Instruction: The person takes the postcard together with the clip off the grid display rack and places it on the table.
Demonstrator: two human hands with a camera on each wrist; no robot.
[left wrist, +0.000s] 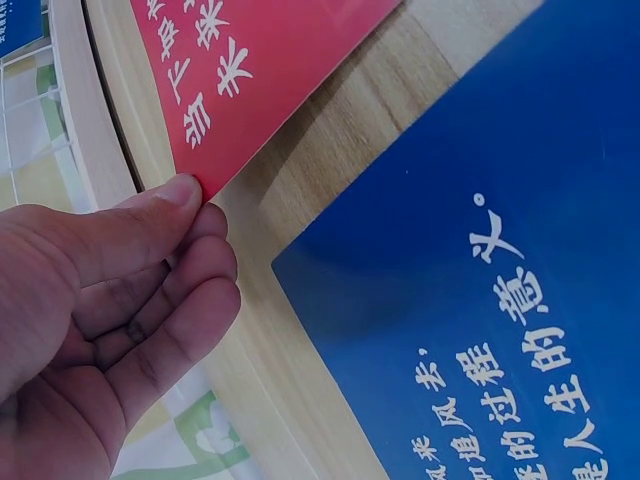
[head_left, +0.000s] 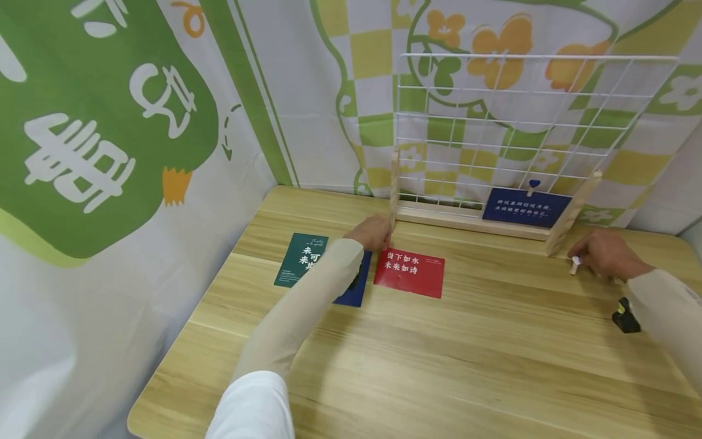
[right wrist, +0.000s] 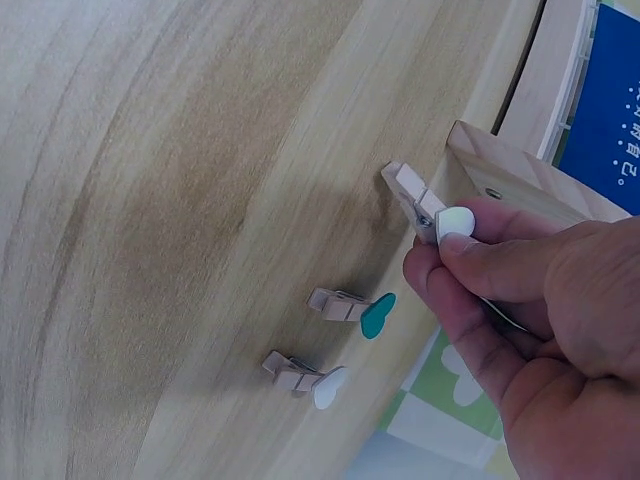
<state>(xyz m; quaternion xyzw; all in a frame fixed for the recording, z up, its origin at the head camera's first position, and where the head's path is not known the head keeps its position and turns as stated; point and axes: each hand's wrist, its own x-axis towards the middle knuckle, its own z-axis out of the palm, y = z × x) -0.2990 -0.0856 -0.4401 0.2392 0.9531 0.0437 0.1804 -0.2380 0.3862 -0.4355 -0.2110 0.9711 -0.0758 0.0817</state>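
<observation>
My left hand (head_left: pixel 372 233) pinches the corner of a red card (head_left: pixel 411 274) with white writing between thumb and fingers; in the left wrist view that corner is at the thumb tip. Below that hand lies a blue card (left wrist: pixel 480 250), partly hidden by my forearm in the head view. Beside the rack's right post, my right hand (head_left: pixel 606 253) holds a small wooden clothespin (right wrist: pixel 410 190) by its white heart end. Two more clothespins lie on the table near it, one with a green heart (right wrist: pixel 378 316), one with a white heart (right wrist: pixel 329 388).
A white wire grid rack (head_left: pixel 466 146) on a wooden base (head_left: pixel 471 224) stands at the back. A dark blue card (head_left: pixel 510 210) hangs low on it from a blue-heart clothespin (head_left: pixel 532 186). A green card (head_left: pixel 290 265) lies left on the wooden table (head_left: pixel 493 366).
</observation>
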